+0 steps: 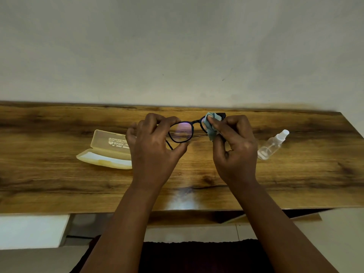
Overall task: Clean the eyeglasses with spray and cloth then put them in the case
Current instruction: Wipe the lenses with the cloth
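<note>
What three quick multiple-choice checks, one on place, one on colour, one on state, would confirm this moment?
1. The spray bottle lies:
A. right of the hands
B. inside the case
C. left of the case

2. The cloth is:
A. red
B. pale blue-grey
C. black

3. The case is:
A. shut
B. open
C. holding the glasses

Key: 1 A, the spray bottle lies on the table past the right hand. 2 B, the cloth pinched over one lens is pale blue-grey. 3 B, the case has its lid up; the left hand holds the eyeglasses.
</note>
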